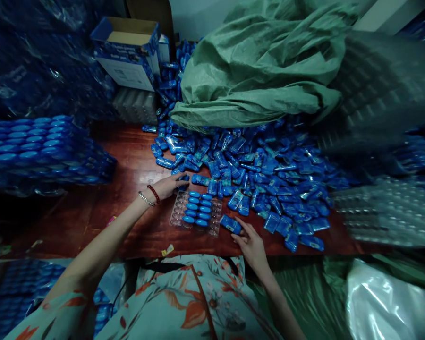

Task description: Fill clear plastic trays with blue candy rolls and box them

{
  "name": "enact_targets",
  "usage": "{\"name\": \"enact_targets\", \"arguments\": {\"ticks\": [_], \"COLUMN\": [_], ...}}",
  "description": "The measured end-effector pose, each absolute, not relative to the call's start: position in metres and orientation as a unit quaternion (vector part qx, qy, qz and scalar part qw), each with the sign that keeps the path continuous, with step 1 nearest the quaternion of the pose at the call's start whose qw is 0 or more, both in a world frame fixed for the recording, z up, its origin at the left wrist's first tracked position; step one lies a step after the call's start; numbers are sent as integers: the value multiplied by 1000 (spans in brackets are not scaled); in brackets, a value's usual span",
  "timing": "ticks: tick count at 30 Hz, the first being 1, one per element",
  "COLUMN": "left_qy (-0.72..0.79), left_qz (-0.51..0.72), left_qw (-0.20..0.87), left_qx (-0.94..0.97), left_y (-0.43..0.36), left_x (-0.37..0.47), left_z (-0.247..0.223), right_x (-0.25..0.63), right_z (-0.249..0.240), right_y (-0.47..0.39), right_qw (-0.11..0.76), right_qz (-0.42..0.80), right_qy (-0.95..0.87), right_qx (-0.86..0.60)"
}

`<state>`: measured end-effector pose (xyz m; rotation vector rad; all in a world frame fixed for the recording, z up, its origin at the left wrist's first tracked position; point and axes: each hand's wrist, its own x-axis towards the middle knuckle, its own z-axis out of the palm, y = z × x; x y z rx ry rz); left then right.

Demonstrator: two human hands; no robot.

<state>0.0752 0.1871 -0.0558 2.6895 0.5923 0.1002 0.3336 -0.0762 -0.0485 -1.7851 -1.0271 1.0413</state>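
Observation:
A clear plastic tray with rows of round-bottomed pockets lies on the table before me. Two columns of small blue bottles stand in its middle, their oval blue ends facing up. My left hand, with bracelets at the wrist, is at the tray's far left corner, its fingers closed around a small dark-blue bottle that they partly cover. To the right of the tray, my right hand pinches another small blue bottle by its right end, just off the tray's edge.
A loose heap of blue bottles spreads from beneath a green sack. Filled trays are stacked at left, and stacked clear trays stand at right. A cardboard box sits at the back left; yellow scraps lie near the front edge.

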Motion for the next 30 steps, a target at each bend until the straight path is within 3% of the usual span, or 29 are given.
{"name": "enact_targets", "arguments": {"ticks": [6,10,17,22,30], "left_qy": [235,299,461,409,304], "left_qz": [110,196,330,289,222], "left_qw": [121,125,160,221,205], "left_qx": [958,925,808,837,904], "left_y": [174,137,24,-15,-10], "left_x": [59,33,12,31,43], "left_z": [-58,-48,-21,-22,-20], "right_x": [332,324,286,286,289], "right_z": [-44,-32,-25,-25,-16], "right_y": [-86,-88,-69,-66,-67], "right_qw": [274,266,205,103,8], "right_qz": [152,70,77,118,183], "right_qy": [-657,-729,-775,-805,-813], "right_qx": [-686,-627,-592,-573,-553]}}
